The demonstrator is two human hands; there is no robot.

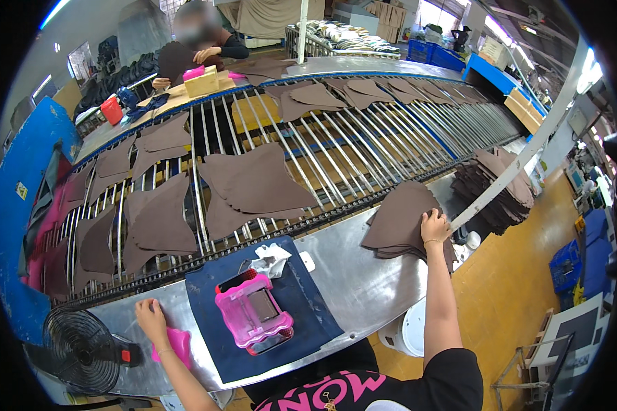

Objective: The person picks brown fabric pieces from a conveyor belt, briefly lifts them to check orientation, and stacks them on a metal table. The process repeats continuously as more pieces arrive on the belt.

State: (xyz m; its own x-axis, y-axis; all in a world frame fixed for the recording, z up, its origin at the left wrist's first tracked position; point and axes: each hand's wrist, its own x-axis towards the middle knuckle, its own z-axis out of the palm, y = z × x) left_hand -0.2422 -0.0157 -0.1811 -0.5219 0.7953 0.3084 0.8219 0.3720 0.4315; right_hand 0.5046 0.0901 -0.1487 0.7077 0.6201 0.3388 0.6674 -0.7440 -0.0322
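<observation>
In the head view, the right hand (434, 229) is resting on the right edge of a stack (403, 222) of brown pieces, its fingers bending and standing slightly apart; whether they are pinching a piece, I cannot tell. The stack is lying toward the right of the metal table (346, 270), just beside the conveyor (353, 161). The left hand (151, 320) is holding no visible thing; it is hovering over or resting on the table's left part, which I cannot tell, its fingers curling loosely.

A pink pad (177, 344) is lying near the left hand, the forearm partly covering it. To the left, a black fan (82, 349) is standing. Between the hands, a dark blue cloth (308, 335) is covering part of the table and bearing a pink tray (250, 322), with a crumpled white tissue (270, 259) lying at its far side.

Beyond, more brown pieces (262, 179) are lying in groups across the conveyor's rods. A darker pile (485, 198) is sitting to the right of the stack, past a white pole (521, 151). At the far left, a co-worker (208, 55) is holding a dark piece (175, 60).
</observation>
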